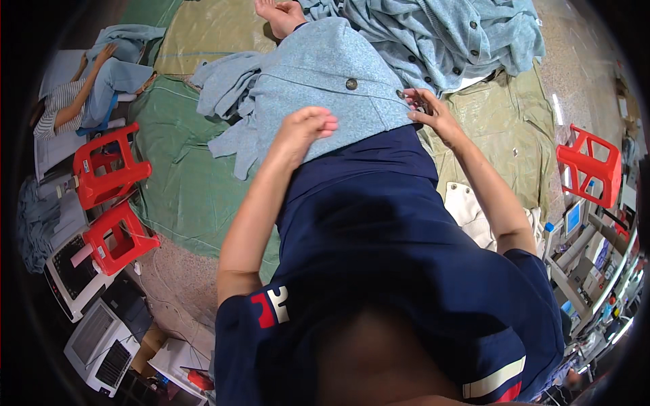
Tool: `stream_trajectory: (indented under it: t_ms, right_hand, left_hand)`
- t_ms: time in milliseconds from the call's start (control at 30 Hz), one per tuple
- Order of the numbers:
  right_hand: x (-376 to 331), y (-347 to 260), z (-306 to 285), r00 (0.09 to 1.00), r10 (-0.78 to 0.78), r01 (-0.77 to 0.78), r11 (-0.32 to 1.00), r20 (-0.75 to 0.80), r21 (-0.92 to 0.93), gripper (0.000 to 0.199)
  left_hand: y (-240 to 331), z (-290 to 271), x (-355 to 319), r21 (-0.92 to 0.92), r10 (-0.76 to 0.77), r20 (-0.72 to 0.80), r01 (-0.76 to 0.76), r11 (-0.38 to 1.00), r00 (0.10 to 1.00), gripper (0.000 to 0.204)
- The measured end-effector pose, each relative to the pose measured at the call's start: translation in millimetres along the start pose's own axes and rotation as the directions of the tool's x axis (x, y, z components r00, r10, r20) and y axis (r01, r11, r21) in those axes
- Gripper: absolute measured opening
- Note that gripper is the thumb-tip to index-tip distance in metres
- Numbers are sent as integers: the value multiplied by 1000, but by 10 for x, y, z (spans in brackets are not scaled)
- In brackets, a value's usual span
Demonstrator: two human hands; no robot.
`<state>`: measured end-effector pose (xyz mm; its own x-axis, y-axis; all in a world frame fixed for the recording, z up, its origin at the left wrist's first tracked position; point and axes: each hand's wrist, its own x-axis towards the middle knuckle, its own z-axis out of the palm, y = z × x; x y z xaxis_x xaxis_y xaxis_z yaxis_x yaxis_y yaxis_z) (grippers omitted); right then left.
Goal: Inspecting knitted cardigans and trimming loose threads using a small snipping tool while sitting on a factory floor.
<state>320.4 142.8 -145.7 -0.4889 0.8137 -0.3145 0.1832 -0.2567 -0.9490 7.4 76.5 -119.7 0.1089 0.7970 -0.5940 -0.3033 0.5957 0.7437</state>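
Observation:
A light blue knitted cardigan (318, 74) with dark buttons lies spread across my lap, over navy clothing. My right hand (437, 118) is at the cardigan's right edge, with thumb and fingers closing around the border beside a dark button (401, 94). Above the lower left part of the knit is my left hand (308, 132), its fingers curled together. Whether anything small is inside those fingers is hidden. Another dark button (351, 84) shows in the middle of the cardigan. One sleeve (233, 152) hangs off to the left.
Similar blue cardigans (440, 40) are heaped beyond my lap. A bare foot (283, 19) shows at the top. Green sheeting (183, 162) covers the floor. Red stools (112, 166) stand at left, another red stool (592, 166) at right. A seated person (71, 108) handles blue knitwear at far left.

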Motion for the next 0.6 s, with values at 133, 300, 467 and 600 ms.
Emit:
stream_trajectory:
  t_ms: [133,300,467,600]
  right_hand:
    - [-61,221,76,991,97,-86,990,-94,115,42]
    - [-10,561,72,959,-32,-5,991,-281,-131,35]
    - [23,726,74,909,-44,-40,981,-415,-192,22]
    - [-168,393,145,847,-110,-3,977,-520,-212,21]
  left_hand:
    - [-65,227,300,-331,-50,-7,45,943,999,23]
    - [46,390,617,-492,-78,-62,38,870,995,13]
    - [31,441,647,-444,-56,-147,-15,896,988,12]
    - [98,467,470,-482,60,-202,-152,863,978,14]
